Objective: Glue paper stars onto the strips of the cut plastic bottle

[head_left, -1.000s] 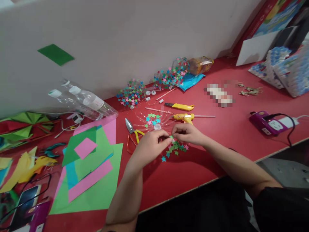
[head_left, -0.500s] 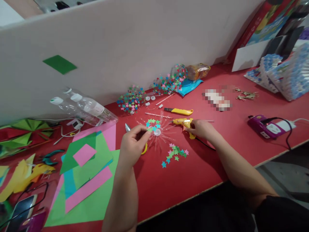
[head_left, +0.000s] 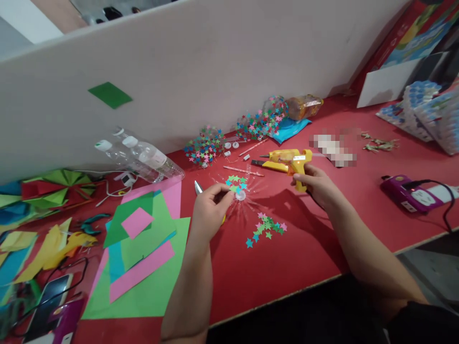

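Observation:
My right hand (head_left: 317, 185) grips the handle of a yellow glue gun (head_left: 287, 156), raised over the table with its nozzle to the left. My left hand (head_left: 212, 208) has thumb and forefinger pinched at the left edge of a clear plastic piece with thin strips fanning out (head_left: 240, 195); whether a star is between the fingertips is hard to make out. Green and blue paper stars (head_left: 236, 179) form an arc on its upper strips. Loose stars (head_left: 267, 224) lie below it. Scissors (head_left: 198, 188) are partly hidden behind my left hand.
A yellow cutter (head_left: 274, 166) lies behind the glue gun. Star-covered clear pieces (head_left: 205, 145) and plastic bottles (head_left: 154, 155) stand along the wall. Coloured paper sheets (head_left: 143, 296) cover the left side. A purple power strip (head_left: 403, 192) lies at the right. The table edge (head_left: 279, 306) is near me.
My right hand has lifted the glue gun off the table and tilted it level. My left hand stays pinched beside the clear piece. The whole view has shifted slightly.

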A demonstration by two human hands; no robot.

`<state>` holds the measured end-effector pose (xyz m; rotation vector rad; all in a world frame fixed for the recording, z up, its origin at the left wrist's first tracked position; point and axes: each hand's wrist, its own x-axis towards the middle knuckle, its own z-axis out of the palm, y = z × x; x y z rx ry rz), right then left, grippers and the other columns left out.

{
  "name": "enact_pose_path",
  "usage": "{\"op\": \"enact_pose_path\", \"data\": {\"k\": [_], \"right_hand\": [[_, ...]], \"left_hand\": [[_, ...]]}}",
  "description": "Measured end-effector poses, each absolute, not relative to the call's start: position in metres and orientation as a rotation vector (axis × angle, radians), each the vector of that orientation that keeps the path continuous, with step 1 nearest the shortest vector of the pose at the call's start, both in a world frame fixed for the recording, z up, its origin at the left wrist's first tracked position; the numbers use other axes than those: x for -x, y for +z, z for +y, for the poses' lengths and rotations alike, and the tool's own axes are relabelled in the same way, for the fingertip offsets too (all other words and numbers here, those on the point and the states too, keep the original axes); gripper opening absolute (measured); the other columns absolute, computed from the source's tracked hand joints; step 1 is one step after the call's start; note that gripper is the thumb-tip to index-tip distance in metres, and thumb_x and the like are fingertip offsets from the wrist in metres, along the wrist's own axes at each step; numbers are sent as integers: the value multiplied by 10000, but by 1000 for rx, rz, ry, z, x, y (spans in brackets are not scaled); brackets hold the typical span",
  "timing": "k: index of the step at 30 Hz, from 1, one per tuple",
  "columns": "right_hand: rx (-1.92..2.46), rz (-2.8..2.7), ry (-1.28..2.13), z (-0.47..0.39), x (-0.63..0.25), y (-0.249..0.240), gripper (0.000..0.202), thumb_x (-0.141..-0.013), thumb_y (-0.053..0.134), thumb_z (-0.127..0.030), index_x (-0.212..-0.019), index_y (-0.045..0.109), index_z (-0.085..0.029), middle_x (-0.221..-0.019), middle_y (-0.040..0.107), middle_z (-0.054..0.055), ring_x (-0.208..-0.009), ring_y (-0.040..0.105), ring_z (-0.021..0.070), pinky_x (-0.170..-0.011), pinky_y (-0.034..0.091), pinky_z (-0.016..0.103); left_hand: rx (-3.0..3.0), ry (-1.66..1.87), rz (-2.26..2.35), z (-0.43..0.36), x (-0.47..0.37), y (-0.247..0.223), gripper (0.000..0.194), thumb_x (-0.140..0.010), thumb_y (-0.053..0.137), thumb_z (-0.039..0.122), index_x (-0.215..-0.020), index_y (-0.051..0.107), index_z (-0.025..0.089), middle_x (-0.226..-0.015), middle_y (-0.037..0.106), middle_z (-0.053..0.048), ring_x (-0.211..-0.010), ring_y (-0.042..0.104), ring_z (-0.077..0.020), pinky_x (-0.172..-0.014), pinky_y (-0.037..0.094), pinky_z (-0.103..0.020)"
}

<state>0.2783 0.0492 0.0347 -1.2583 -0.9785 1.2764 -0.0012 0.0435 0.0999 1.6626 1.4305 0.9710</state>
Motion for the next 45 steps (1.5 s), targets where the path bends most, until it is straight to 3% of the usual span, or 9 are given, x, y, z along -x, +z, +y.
{"op": "enact_pose_path", "data": {"k": [3,8,12,16,27,39,45], "right_hand": [[1067,-890,1537,39,-261,39,285,-663,715,-308,-886,599,-175,-752,635,0,-578,598,109,-517,465,216],[923,-1058,1643,28,-245,38,192,-774,652,-338,-814,617,-154,-718,648,17,-397,434,44,-372,316,194],[973,-1210,1544,22,-238,37,348,-826,619,-503,-764,642,-161,-679,614,7,-493,486,67,-461,375,204],[1032,-1285,1444,16,-225,43,356,-755,681,-544,-828,663,-195,-776,650,26,-698,578,141,-605,464,253],[1073,-1335,1399,13,-218,43,351,-793,631,-499,-961,666,-193,-705,601,4,-633,518,124,-509,370,225],[1048,-1298,1422,12,-219,42,330,-797,659,-515,-997,681,-252,-729,623,21,-695,573,168,-487,408,236],[1035,-1305,1425,12,-218,44,328,-796,662,-532,-971,687,-256,-647,573,12,-660,556,168,-473,399,238]], "left_hand": [[-1675,964,1426,44,-3,95,131,-763,602,292,-715,627,172,-632,577,27,-607,519,-120,-597,391,-234],[-1720,924,1476,46,-7,87,127,-781,580,286,-729,626,180,-644,589,26,-619,541,-128,-612,395,-243],[-1780,935,1524,47,-9,83,118,-788,565,269,-733,625,184,-667,599,25,-633,544,-125,-628,393,-240],[-1790,911,1543,47,-12,82,128,-786,563,278,-724,625,186,-626,577,32,-598,525,-120,-597,386,-235],[-1833,915,1542,43,-15,84,113,-793,555,258,-724,613,190,-618,568,31,-591,519,-120,-591,388,-229],[-1829,933,1531,42,-16,85,107,-797,560,243,-724,612,184,-621,568,33,-588,520,-115,-594,402,-224],[-1834,929,1532,42,-16,85,121,-806,559,258,-726,609,183,-610,542,38,-579,497,-112,-585,387,-223]]}}
